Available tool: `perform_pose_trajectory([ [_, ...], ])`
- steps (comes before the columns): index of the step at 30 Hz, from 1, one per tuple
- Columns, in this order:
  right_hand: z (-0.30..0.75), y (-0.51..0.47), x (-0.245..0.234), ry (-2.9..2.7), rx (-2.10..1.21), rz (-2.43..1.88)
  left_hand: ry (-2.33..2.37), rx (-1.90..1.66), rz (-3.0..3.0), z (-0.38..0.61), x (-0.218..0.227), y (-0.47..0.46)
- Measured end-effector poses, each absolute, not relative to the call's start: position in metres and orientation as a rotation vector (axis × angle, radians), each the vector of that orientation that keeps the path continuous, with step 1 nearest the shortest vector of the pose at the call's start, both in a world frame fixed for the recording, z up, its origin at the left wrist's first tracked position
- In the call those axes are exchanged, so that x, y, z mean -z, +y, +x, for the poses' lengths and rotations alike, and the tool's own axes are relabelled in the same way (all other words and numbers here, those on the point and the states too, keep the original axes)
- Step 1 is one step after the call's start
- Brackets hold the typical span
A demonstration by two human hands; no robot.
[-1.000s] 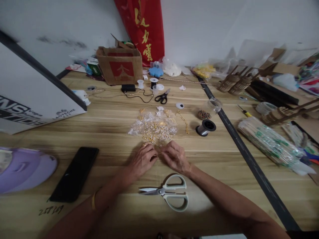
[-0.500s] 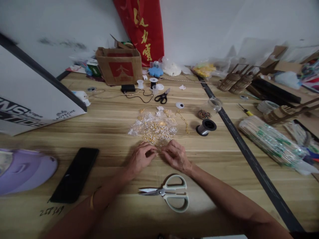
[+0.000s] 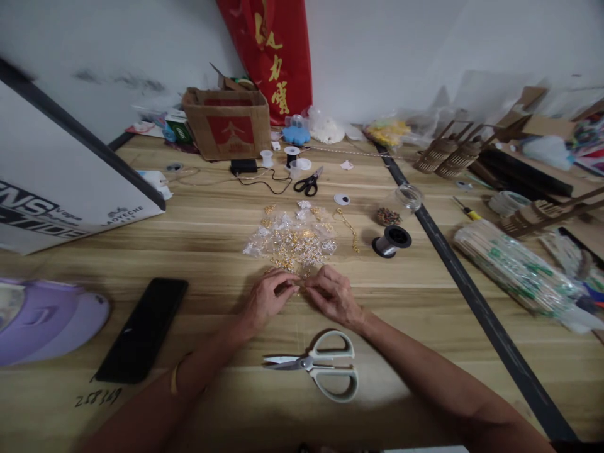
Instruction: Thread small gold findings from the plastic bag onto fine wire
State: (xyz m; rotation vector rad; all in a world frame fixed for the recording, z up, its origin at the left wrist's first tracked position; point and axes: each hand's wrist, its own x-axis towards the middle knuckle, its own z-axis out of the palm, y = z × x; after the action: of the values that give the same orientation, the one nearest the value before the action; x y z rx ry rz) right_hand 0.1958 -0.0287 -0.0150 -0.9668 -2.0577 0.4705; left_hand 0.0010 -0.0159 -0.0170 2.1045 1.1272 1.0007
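My left hand (image 3: 270,297) and my right hand (image 3: 333,296) meet almost fingertip to fingertip at the near edge of a pile of small gold and silver beads (image 3: 302,246). Thumb and forefinger are pinched on each hand. Whatever lies between them is too small to make out; a faint thin line runs down from there over the wood. Clear plastic bags (image 3: 283,226) of beads lie in and behind the pile. Pale-handled scissors (image 3: 309,365) rest just below my hands, blades pointing left and slightly apart. A gold chain (image 3: 349,229) lies right of the pile.
A spool of thin wire (image 3: 392,241) and a tipped clear jar of brown beads (image 3: 389,216) are on the right. Black scissors (image 3: 307,182) lie behind the pile. A phone (image 3: 144,330) and a purple cap (image 3: 51,321) sit left; bagged sticks (image 3: 514,264) lie far right.
The fingertips of my left hand have drawn slightly closer together, narrowing the gap between thumb and forefinger. My right hand stays nearly in place. The objects on the table have not moved.
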Motion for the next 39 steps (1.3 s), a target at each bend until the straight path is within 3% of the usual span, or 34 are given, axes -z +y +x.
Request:
perform_pose_trajectory([
  [13,0.197,-0.027,0.015,-2.08,-0.471,-0.951,1.083,-0.908,2.204,0.002,0.013,-0.017],
  [24,0.196,-0.025,0.015,-1.968,-0.498,-0.997,1.159,-0.589,2.711,0.005,0.004,-0.029],
  [39,0.195,-0.024,0.014,-1.944,-0.514,-1.011,1.181,-0.52,2.797,0.009,0.001,-0.031],
])
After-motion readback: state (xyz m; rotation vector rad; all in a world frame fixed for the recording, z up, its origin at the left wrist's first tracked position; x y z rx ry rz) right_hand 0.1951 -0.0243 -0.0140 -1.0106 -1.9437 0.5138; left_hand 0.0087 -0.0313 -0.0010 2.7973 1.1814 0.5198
